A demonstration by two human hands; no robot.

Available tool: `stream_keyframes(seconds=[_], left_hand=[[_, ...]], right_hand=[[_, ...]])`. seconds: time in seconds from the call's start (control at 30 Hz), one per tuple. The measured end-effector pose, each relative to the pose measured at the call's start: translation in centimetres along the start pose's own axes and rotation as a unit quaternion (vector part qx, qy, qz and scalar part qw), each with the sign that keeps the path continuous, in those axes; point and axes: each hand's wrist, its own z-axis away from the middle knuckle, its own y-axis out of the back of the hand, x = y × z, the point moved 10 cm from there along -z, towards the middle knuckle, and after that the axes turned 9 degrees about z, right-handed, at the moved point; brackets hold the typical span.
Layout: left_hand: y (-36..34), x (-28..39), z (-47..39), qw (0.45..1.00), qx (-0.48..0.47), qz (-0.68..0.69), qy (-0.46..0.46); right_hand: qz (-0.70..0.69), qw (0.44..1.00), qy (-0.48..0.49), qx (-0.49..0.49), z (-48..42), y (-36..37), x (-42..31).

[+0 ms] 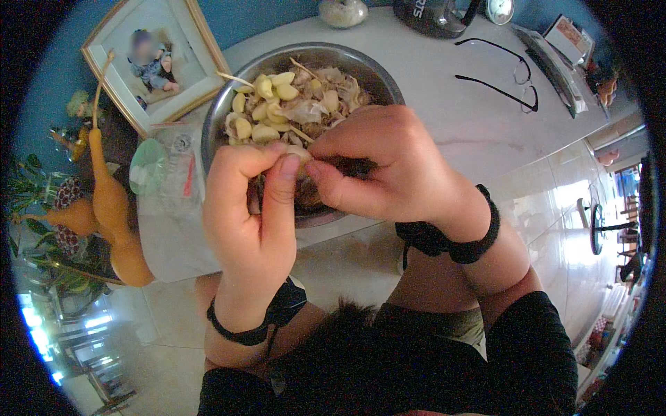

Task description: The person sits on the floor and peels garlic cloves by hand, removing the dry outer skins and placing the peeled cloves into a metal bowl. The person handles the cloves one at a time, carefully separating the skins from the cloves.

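A garlic clove (298,152) is pinched between the fingertips of both hands, above the near side of a metal bowl (307,49). My left hand (255,192) grips it with thumb and forefinger. From the right, the thumb and forefinger of my right hand (385,161) close on the same clove, and they hide part of it. Inside the bowl, several peeled garlic cloves (265,133) lie to the left. Papery garlic skins (312,110) and unpeeled garlic fill the middle and right. A thin dry stalk (237,79) sticks out over the bowl's left rim.
The bowl stands on a pale tabletop (442,130). Black-framed glasses (523,83) lie to the right, below a dark container (432,18). At left are a framed photograph (151,67), a plastic bag (174,161), a green oval item (147,166) and dried gourds (109,197).
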Motion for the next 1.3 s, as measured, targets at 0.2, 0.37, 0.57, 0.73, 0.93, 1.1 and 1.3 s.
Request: stream_keyframes(seconds=[0.2, 0.37, 0.57, 0.73, 0.93, 1.1, 1.3], left_hand=[[0.0, -0.2, 0.1, 1.0, 0.0, 0.008, 0.009], [0.1, -0.1, -0.1, 1.0, -0.006, 0.02, 0.01], [-0.1, -0.8, 0.0, 0.996, -0.003, 0.078, 0.052], [0.1, -0.9, 0.0, 0.993, 0.005, 0.093, 0.069], [0.2, -0.9, 0.0, 0.996, 0.009, 0.077, 0.052], [0.3, -1.8, -0.1, 0.982, 0.027, 0.15, 0.107], [-0.2, -3.1, 0.0, 0.956, -0.006, 0.226, 0.188]], right_hand=[[0.0, 1.0, 0.005, 0.002, 0.1, -0.3, 0.2], [-0.003, 1.0, -0.001, 0.0, 0.0, -0.3, 0.2], [-0.004, 1.0, -0.004, -0.004, 0.1, -0.1, 0.1], [-0.009, 1.0, -0.003, 0.001, 0.0, -0.2, 0.1], [-0.004, 1.0, 0.014, 0.026, 0.1, 0.1, -0.1], [-0.018, 0.999, 0.016, 0.026, -0.2, 0.5, -0.2], [-0.106, 0.993, 0.0, 0.047, -0.6, 1.2, -0.4]])
